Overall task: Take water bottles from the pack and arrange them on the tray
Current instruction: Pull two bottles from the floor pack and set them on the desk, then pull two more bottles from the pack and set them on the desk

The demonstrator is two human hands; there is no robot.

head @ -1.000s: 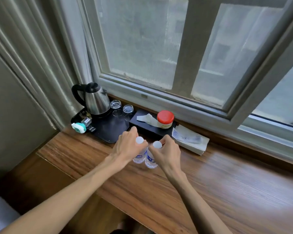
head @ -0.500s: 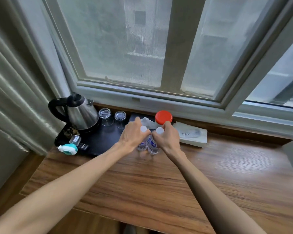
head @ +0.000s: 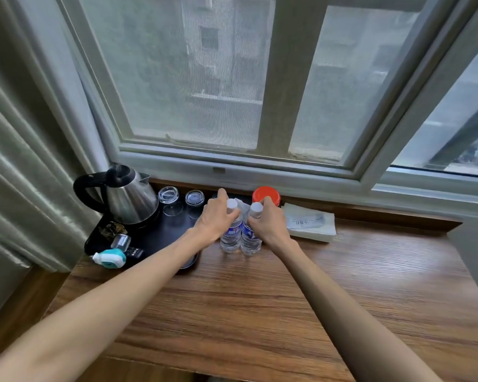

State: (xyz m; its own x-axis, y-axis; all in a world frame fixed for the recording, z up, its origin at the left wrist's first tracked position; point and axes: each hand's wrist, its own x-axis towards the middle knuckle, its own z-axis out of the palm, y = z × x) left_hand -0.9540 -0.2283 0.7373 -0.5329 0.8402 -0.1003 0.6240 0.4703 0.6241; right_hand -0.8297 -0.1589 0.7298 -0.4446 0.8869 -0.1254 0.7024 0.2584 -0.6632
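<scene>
Two small clear water bottles with white caps and blue labels stand upright side by side on the wooden desk, just right of the black tray (head: 160, 238). My left hand (head: 214, 219) grips the left bottle (head: 231, 238) near its neck. The right bottle (head: 250, 241) is gripped the same way by my right hand (head: 269, 223). Both bottle bases seem to rest on the wood, touching each other. No bottle pack is in view.
On the tray stand a steel kettle (head: 130, 199), two upturned glasses (head: 168, 195), sachets and a teal-and-white object (head: 109, 257). Behind the bottles is a red-lidded jar (head: 266, 194); a folded white paper packet (head: 309, 223) lies to the right. The window sill runs along the back.
Both hands carried the bottles away from me toward the window, beside the tray's right edge. The camera tilted up and closer.
</scene>
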